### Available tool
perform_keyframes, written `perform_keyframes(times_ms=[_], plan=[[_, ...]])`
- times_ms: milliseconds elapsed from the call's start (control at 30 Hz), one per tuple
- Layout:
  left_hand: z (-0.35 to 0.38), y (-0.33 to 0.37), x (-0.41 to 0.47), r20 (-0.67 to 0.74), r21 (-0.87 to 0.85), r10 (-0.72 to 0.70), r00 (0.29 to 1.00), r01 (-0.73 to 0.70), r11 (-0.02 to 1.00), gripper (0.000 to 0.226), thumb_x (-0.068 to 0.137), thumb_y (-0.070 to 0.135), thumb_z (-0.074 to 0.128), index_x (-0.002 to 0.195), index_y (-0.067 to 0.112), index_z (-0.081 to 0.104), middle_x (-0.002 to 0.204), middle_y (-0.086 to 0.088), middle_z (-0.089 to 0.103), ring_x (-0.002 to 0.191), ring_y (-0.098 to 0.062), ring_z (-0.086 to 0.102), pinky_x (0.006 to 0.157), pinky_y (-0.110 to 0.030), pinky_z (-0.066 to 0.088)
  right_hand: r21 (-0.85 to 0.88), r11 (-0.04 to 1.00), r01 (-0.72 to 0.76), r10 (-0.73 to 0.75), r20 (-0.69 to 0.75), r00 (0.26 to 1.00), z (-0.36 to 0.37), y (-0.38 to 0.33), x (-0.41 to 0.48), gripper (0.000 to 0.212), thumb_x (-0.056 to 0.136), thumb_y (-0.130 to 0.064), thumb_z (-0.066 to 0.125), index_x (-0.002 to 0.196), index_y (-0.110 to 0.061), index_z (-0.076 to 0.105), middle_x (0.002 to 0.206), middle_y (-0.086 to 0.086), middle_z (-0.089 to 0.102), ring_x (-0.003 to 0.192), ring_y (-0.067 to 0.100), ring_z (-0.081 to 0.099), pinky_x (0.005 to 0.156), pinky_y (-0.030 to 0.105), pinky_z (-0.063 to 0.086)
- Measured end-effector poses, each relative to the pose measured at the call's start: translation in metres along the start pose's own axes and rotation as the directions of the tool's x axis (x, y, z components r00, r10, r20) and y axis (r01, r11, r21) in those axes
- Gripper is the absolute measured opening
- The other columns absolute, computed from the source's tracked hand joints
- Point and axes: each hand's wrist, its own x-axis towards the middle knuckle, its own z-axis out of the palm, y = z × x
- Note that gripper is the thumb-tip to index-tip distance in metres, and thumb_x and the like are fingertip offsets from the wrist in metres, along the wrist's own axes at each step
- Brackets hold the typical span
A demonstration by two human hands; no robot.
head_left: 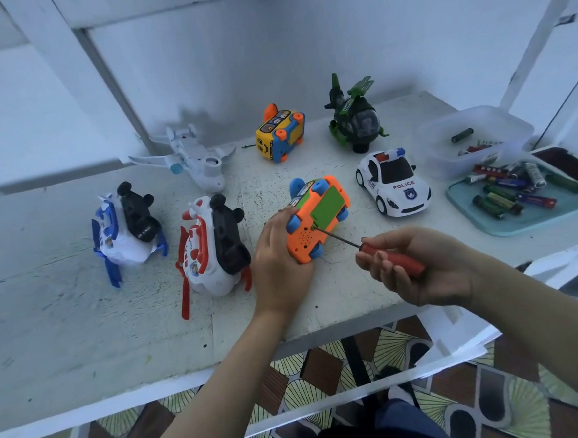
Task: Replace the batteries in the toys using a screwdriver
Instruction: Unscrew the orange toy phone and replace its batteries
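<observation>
Showing underside, orange toy (303,241), green hatch (328,210), red screwdriver (403,260)

We seem to be in a room of a home: a scuffed white tabletop (81,301) stands against plain white walls (269,49), patterned floor tiles (325,370) show beneath, and plastic toys (393,184) and loose batteries (498,200) lie on it.
</observation>
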Motion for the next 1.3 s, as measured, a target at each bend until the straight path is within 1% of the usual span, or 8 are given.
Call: perform_keyframes(times_ms=[333,500,700,767,867,967,1100,1300], plan=[[0.001,0.000,0.000,-0.011,0.016,0.032,0.999,-0.032,0.999,0.060,0.066,0.007,0.086,0.118,0.003,0.058,0.111,-0.011,0.063,0.095,-0.007,0.051,0.077,-0.006,0.036,0.023,0.999,-0.029,0.030,-0.012,0.999,-0.015,-0.006,0.006,0.026,0.081,-0.020,0.053,0.064,-0.002,0.060,0.042,-0.008,0.044,0.026,0.001,0.039,0.024,0.010,0.028],[0.003,-0.001,0.000,-0.020,0.025,0.053,0.998,-0.053,0.998,0.058,0.067,0.009,0.084,0.118,0.005,0.057,0.110,-0.010,0.064,0.096,-0.011,0.054,0.075,-0.013,0.038,-0.348,0.932,0.101,-0.175,-0.189,0.966,-0.007,-0.009,0.003,0.026,0.088,-0.018,0.053,0.066,-0.005,0.055,0.045,-0.006,0.041,0.027,0.000,0.029,0.027,0.010,0.018],[0.002,-0.001,0.000,-0.028,0.017,0.020,0.999,-0.019,1.000,0.055,0.068,0.008,0.083,0.117,0.000,0.059,0.107,-0.011,0.064,0.093,-0.010,0.053,0.073,-0.012,0.037,-0.976,0.158,0.149,-0.740,-0.017,0.672,0.003,0.004,0.004,0.030,0.089,-0.026,0.064,0.068,-0.005,0.068,0.050,0.006,0.057,0.042,0.014,0.044,0.044,0.022,0.035],[0.003,-0.002,0.001,-0.021,0.035,0.037,0.999,-0.036,0.999,0.056,0.068,0.006,0.084,0.118,0.001,0.058,0.108,-0.012,0.064,0.096,-0.013,0.053,0.074,-0.012,0.035,-0.981,-0.193,0.020,-0.820,0.173,0.546,-0.002,0.010,0.007,0.028,0.087,-0.030,0.065,0.073,-0.006,0.071,0.062,0.010,0.063,0.055,0.020,0.052,0.052,0.026,0.039],[0.003,-0.002,0.002,-0.021,0.045,0.052,0.998,-0.051,0.998,0.056,0.068,0.005,0.082,0.118,0.002,0.057,0.110,-0.013,0.064,0.099,-0.016,0.053,0.077,-0.012,0.034,-0.928,-0.368,-0.048,-0.854,0.317,0.413,-0.005,0.012,0.007,0.015,0.083,-0.028,0.069,0.078,-0.014,0.071,0.064,-0.006,0.059,0.062,0.014,0.049,0.056,0.017,0.034],[0.004,-0.001,0.002,-0.020,0.048,0.033,0.999,-0.032,0.998,0.056,0.068,0.006,0.082,0.118,0.000,0.058,0.111,-0.013,0.064,0.100,-0.016,0.053,0.079,-0.011,0.033,-0.993,-0.099,0.058,-0.875,0.114,0.470,-0.007,0.010,0.012,0.013,0.080,-0.027,0.074,0.081,-0.016,0.067,0.066,-0.010,0.055,0.060,0.008,0.049,0.054,0.016,0.034],[0.003,-0.001,0.002,-0.001,0.051,0.050,0.999,-0.050,0.997,0.055,0.070,0.006,0.079,0.120,0.006,0.055,0.114,-0.011,0.063,0.102,-0.018,0.056,0.078,-0.015,0.037,-0.692,0.707,0.149,-0.419,-0.240,0.875,-0.009,0.011,0.017,0.033,0.093,-0.032,0.057,0.095,-0.001,0.067,0.066,0.000,0.043,0.045,0.007,0.034,0.036,0.016,0.025],[0.002,-0.002,0.002,0.018,0.060,0.083,0.996,-0.084,0.995,0.056,0.067,0.003,0.082,0.118,0.000,0.058,0.115,-0.013,0.063,0.105,-0.018,0.054,0.085,-0.011,0.033,-0.001,1.000,-0.031,0.030,0.124,0.992,-0.021,0.007,0.015,0.022,0.069,-0.008,0.080,0.073,0.001,0.059,0.065,0.004,0.043,0.043,0.008,0.043,0.027,0.013,0.034]])
